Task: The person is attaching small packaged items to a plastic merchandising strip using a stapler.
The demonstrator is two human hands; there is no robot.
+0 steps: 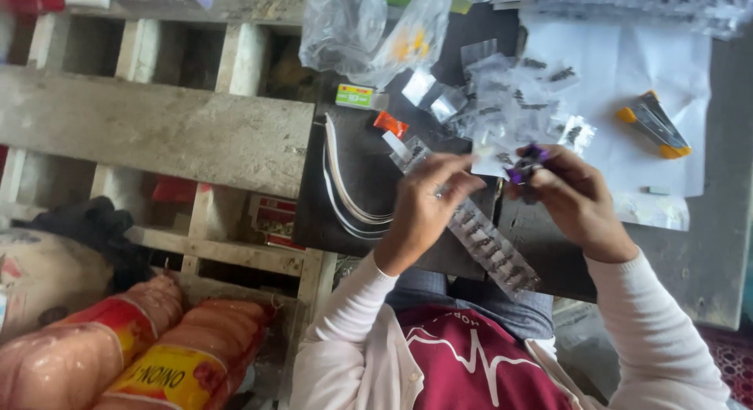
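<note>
At far left we see two orange sacks (149, 355) below a wooden pallet (157, 128), then white curved cords (345, 190) on the dark desk (369, 159), one red-green box (354, 96) and a heap of small clear packets (518, 104). Our left hand (427, 206) pinches a long clear strip of packets (478, 237) that trails down toward our lap. Just beside it, our right hand (569, 198) is closed around a small purple lighter (527, 165), with one yellow-tipped tool (653, 124) lying on white paper (627, 73) beyond.

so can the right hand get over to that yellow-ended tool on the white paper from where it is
Probably yes. The right hand lies just below-left of the yellow-ended tool on the white paper, with bare paper between them, though its fingers already pinch a small purple item.
</note>
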